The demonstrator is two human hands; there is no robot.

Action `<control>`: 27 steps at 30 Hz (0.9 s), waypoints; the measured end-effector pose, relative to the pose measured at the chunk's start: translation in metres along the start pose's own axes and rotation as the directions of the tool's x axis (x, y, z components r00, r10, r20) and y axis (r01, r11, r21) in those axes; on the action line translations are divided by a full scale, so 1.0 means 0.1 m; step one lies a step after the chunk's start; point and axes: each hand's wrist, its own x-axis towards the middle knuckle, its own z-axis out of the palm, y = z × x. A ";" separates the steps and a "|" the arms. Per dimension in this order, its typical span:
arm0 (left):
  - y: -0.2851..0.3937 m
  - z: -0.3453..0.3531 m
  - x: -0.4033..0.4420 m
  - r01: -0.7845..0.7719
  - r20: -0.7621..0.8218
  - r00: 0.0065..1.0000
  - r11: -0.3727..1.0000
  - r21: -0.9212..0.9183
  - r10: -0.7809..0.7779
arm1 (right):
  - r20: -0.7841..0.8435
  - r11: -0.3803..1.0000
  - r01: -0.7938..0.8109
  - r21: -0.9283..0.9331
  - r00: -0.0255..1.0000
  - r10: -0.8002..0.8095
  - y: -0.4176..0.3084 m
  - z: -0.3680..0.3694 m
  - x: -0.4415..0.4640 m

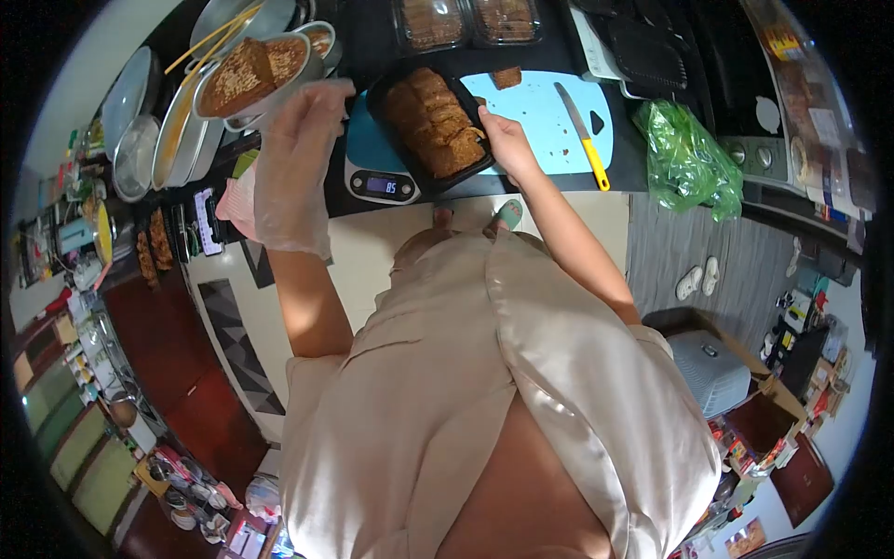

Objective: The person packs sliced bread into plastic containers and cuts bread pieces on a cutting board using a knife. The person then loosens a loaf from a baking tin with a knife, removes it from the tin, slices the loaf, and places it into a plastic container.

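Observation:
A loose clear plastic glove covers my left hand [309, 121], raised beside the loaf pans with its fingers loosely bent and apart; nothing shows in it. With my bare right hand [508, 144] I grip the right edge of a black tray [379, 101]. Sliced brown loaf pieces [433, 121] fill this tray, which is tilted and partly over a kitchen scale [382, 186] reading 85. Right of the tray, a light blue cutting board [549, 121] carries a small brown piece [507, 77], crumbs and a yellow-handled knife [590, 144].
Metal pans, one holding a seed-topped loaf [244, 79], stand at the upper left with wooden sticks [214, 37] across them. Two clear boxes of brown slices [431, 23] are at the back. A green plastic bag [687, 158] lies right of the board.

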 end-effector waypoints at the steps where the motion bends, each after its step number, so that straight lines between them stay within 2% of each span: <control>1: -0.12 -0.12 0.00 0.079 0.024 0.996 0.995 0.063 -0.081 | 0.010 0.999 -0.015 0.038 1.000 0.015 0.02 -0.01 0.00; 2: -0.25 -0.20 -0.01 0.152 0.044 0.986 0.980 0.125 -0.159 | 0.021 0.997 -0.027 0.076 0.999 0.026 0.04 -0.03 0.01; 3: -0.36 -0.23 -0.03 0.154 0.031 0.987 0.981 0.122 -0.158 | 0.033 0.997 -0.036 0.069 0.999 0.033 -0.02 -0.04 -0.03; 5: -0.62 -0.28 -0.11 0.211 -0.045 0.976 0.871 0.444 -0.213 | 0.052 0.996 -0.056 0.072 0.997 0.052 0.02 -0.09 -0.08; 6: -0.89 -0.27 -0.16 0.212 -0.054 0.976 0.872 0.441 -0.210 | 0.059 0.994 -0.071 0.079 0.996 0.066 0.02 -0.09 -0.10; 7: -1.20 -0.26 -0.21 0.169 0.013 0.980 0.871 0.461 -0.197 | 0.059 0.992 -0.062 0.109 0.997 0.056 -0.06 -0.05 -0.22; 9: -1.24 -0.16 -0.24 0.123 0.076 0.981 0.873 0.472 -0.180 | 0.054 0.986 -0.067 0.151 0.997 0.059 -0.03 -0.05 -0.34; 11: -0.90 0.04 -0.35 0.425 0.244 0.821 0.838 0.343 -0.516 | 0.049 0.980 -0.108 0.170 0.994 0.101 -0.02 -0.05 -0.52; 12: -1.13 0.04 -0.42 0.435 0.240 0.819 0.837 0.333 -0.521 | 0.054 0.981 -0.115 0.158 0.993 0.107 -0.02 -0.04 -0.62; 13: -1.53 0.03 -0.51 -0.096 0.247 0.968 0.857 0.506 -0.037 | 0.067 0.977 -0.093 0.192 0.994 0.082 -0.01 -0.01 -0.71; 14: -1.78 0.01 -0.55 -0.552 0.345 0.830 0.552 0.625 0.439 | 0.080 0.971 -0.071 0.229 0.995 0.054 -0.02 0.02 -0.74; 16: -1.86 -0.03 -0.56 -0.568 0.351 0.817 0.540 0.620 0.457 | 0.126 0.973 -0.037 0.228 0.992 0.008 0.11 0.01 -0.70; 18: -1.92 -0.10 -0.60 -0.589 0.364 0.802 0.525 0.615 0.473 | 0.165 0.998 0.025 0.051 0.986 -0.034 0.18 0.01 -0.72; 20: -1.96 -0.18 -0.64 -0.289 0.294 0.951 0.610 0.738 0.095 | 0.147 1.000 0.014 0.021 0.989 -0.017 -0.05 0.15 -0.78; 21: -1.88 -0.21 -0.73 -0.288 0.294 0.951 0.611 0.737 0.094 | 0.269 0.999 -0.046 -0.027 0.962 0.051 -0.17 0.18 -0.78; 22: -1.73 -0.25 -0.85 -0.197 0.177 0.980 0.601 0.775 0.093 | 0.382 0.992 -0.098 -0.082 0.916 0.122 -0.25 0.20 -0.77; 23: -1.65 -0.28 -0.91 -0.102 0.058 0.994 0.588 0.802 0.094 | 0.466 0.991 -0.067 -0.118 0.877 0.115 -0.28 0.23 -0.70; 24: -1.73 -0.36 -0.93 -0.102 0.059 0.994 0.588 0.802 0.093 | 0.465 0.991 -0.068 -0.118 0.878 0.115 -0.26 0.32 -0.62; 25: -1.82 -0.48 -0.94 0.079 -0.122 0.992 0.806 0.586 -0.008 | 0.461 0.987 -0.084 -0.135 0.876 0.138 -0.23 0.45 -0.52; 26: -1.91 -0.61 -0.95 0.160 -0.187 0.979 0.880 0.447 -0.083 | 0.455 0.983 -0.101 -0.151 0.876 0.160 -0.18 0.60 -0.42; 27: -1.95 -0.73 -0.96 0.229 -0.249 0.956 0.929 0.292 -0.158 | 0.486 0.877 0.360 -0.319 0.857 -0.175 -0.11 0.76 -0.29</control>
